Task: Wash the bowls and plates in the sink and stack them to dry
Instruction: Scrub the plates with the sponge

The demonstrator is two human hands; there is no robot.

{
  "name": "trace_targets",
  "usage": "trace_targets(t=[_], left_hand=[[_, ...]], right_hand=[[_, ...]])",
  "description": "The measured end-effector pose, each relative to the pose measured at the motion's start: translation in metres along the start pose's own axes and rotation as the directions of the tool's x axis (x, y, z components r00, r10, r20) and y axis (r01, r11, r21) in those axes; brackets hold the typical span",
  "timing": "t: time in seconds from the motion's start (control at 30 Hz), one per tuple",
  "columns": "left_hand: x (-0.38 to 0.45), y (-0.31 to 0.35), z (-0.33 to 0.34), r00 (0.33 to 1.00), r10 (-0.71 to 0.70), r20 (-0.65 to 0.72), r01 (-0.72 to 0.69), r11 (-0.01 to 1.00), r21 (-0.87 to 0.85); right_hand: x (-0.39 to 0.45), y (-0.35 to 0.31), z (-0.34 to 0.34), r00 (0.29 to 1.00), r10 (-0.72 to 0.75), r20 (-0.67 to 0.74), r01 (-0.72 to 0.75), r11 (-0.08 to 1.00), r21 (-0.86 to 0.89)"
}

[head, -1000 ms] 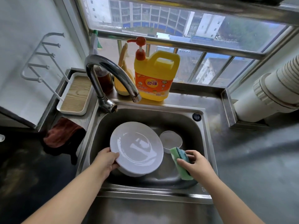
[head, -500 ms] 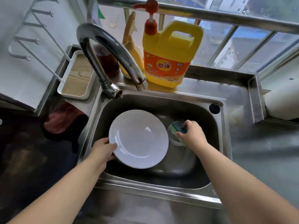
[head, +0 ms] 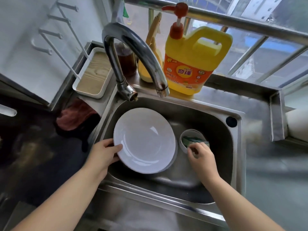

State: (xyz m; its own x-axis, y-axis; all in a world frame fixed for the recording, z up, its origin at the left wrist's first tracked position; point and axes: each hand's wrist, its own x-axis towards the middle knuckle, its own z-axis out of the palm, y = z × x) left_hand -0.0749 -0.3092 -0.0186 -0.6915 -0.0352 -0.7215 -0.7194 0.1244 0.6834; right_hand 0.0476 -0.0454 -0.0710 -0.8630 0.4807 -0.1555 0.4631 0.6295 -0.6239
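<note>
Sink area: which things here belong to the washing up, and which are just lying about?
In use: white plate, small bowl, green sponge, sink, faucet, detergent jug.
Lying about: wooden tray, red cloth, brown jar.

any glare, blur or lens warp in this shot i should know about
Head view: daylight from the window behind the sink puts bright glare streaks on the white plate and the faucet; wide-angle warp bends the window bars and counter edges; the right hand and sponge are slightly motion-blurred; the dark counter at left is underexposed.
</note>
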Motion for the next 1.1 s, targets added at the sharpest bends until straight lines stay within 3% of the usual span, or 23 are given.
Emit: trace_targets(t=[0.07, 0.13, 0.2, 0.37, 0.5, 0.8, 1.1], left_hand=[[-0.008, 0.004, -0.006, 0.999, 0.031, -0.017, -0.032, 0.999, -0.031], [-0.014, 0.006, -0.015, 0.998, 0.054, -0.043, -0.056, 0.997, -0.058], [-0.017, 0.006, -0.026, 0.996, 0.066, -0.061, -0.070, 0.995, -0.072], [-0.024, 0.005, -0.046, 0.991, 0.103, -0.081, -0.113, 0.985, -0.132], [-0.027, 0.000, -0.050, 0.988, 0.116, -0.106, -0.133, 0.976, -0.171], [-0.028, -0.014, -0.067, 0.981, 0.109, -0.158, -0.146, 0.960, -0.241], [-0.039, -0.023, -0.088, 0.981, 0.089, -0.170, -0.131, 0.958, -0.253]], right_hand=[[-0.007, -0.001, 0.009, 0.972, 0.137, 0.190, -0.139, 0.990, -0.002], [-0.005, 0.008, 0.026, 0.863, 0.325, 0.386, -0.319, 0.944, -0.082], [0.000, 0.022, 0.046, 0.783, 0.420, 0.459, -0.428, 0.899, -0.093], [0.019, 0.050, 0.087, 0.726, 0.567, 0.389, -0.624, 0.781, 0.028], [0.033, 0.070, 0.121, 0.709, 0.574, 0.411, -0.639, 0.768, 0.030], [0.035, 0.049, 0.136, 0.604, 0.683, 0.412, -0.771, 0.632, 0.083], [0.024, 0.022, 0.111, 0.659, 0.661, 0.359, -0.745, 0.638, 0.193]])
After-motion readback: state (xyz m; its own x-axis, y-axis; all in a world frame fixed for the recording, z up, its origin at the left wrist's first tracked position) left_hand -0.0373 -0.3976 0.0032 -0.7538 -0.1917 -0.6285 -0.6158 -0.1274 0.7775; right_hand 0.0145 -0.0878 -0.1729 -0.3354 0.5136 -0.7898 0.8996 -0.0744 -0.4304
